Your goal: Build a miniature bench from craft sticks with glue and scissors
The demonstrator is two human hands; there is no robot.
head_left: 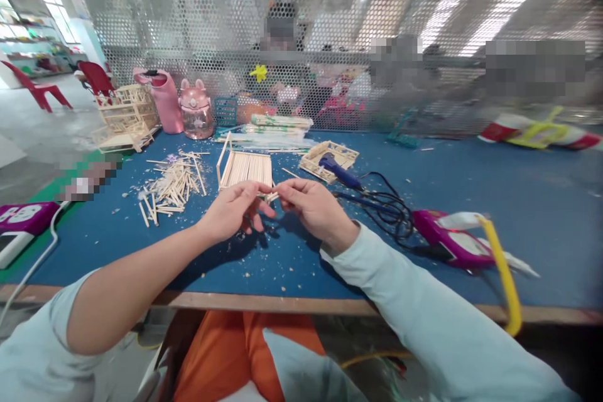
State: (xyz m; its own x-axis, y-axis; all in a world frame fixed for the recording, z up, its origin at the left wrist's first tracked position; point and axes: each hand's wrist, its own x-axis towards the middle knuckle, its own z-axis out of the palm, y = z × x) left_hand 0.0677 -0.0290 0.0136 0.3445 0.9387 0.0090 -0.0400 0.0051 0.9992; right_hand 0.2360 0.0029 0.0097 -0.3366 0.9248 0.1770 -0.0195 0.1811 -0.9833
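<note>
In the middle of the table my left hand (235,206) and my right hand (313,201) meet, fingertip to fingertip. Both pinch small pale wooden sticks (272,197) between thumb and forefinger; how many is partly hidden by the fingers. The other fingers of my left hand hang loosely below. Just behind my hands lies a flat panel of wooden sticks (249,168) with a raised stick frame along its left side. Further right, a blue hot glue gun (336,169) rests against a small tray-like stick frame (308,166).
Loose short sticks (174,185) lie heaped on the left. A stick model (127,116), a pink bottle (167,103) and a clear-pink cup (196,116) stand behind. Bundled sticks (282,127) lie by the mesh screen (198,19). Black cable (393,220) and a purple power strip (452,242) are right.
</note>
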